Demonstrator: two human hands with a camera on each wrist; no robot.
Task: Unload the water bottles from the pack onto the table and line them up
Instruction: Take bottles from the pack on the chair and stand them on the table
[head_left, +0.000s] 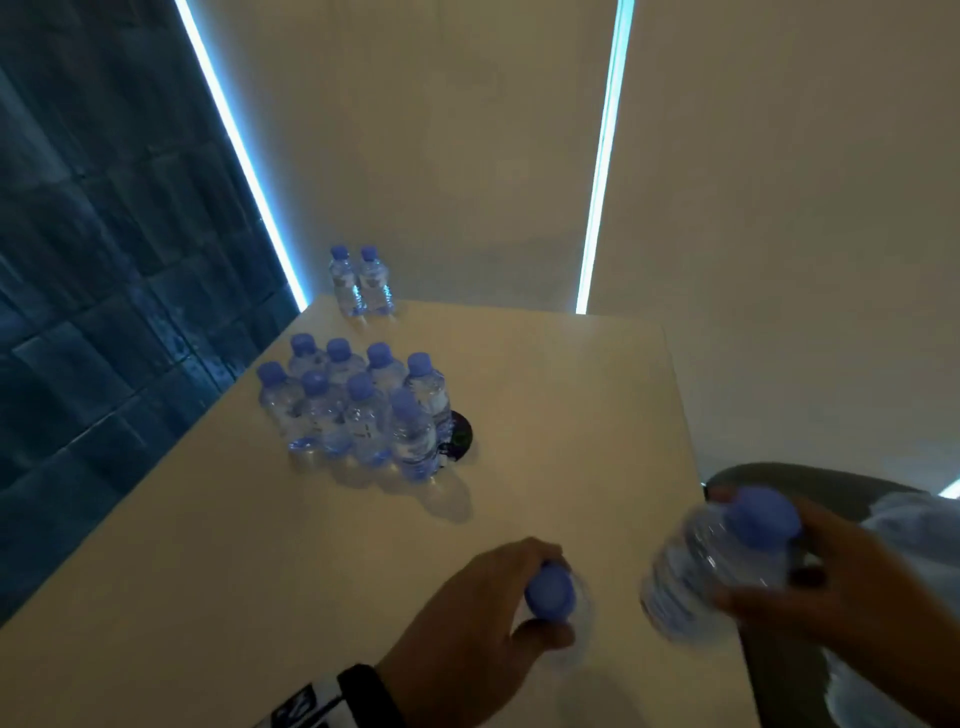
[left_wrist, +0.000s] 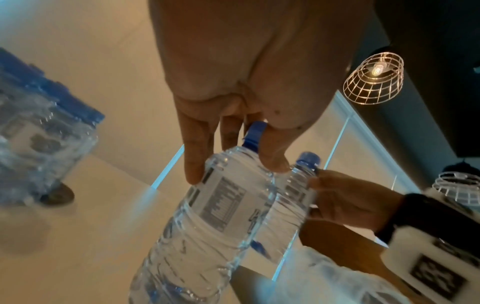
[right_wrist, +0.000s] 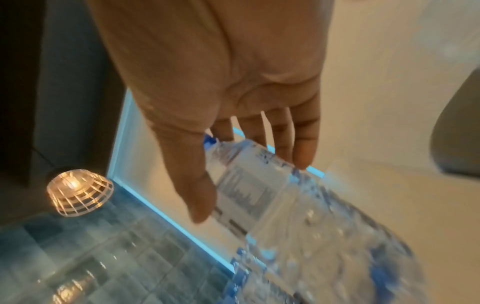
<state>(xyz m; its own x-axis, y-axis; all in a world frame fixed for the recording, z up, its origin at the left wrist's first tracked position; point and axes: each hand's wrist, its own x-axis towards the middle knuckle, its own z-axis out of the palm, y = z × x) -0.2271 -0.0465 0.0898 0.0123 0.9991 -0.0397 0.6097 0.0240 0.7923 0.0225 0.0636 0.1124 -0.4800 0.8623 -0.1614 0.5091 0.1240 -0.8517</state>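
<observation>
My left hand (head_left: 540, 592) grips a clear water bottle with a blue cap (head_left: 553, 603) by its neck, upright, low over the near part of the beige table (head_left: 571, 389). In the left wrist view its fingers (left_wrist: 193, 164) curl round the bottle's shoulder (left_wrist: 223, 205). To the right, my right hand (head_left: 732, 551) holds a second bottle (head_left: 696, 577), tilted and blurred, at the table's right edge. The right wrist view shows thumb and fingers (right_wrist: 197, 195) round this bottle (right_wrist: 259, 185). Several bottles (head_left: 363, 410) stand clustered mid-left. Two more bottles (head_left: 361, 283) stand at the far corner.
A black round inset (head_left: 462, 436) lies in the tabletop beside the cluster. A dark grey chair back (head_left: 779, 478) and something pale and crumpled (head_left: 914, 525) sit off the right edge. Walls close the far side; wire lamps (left_wrist: 374, 78) hang overhead.
</observation>
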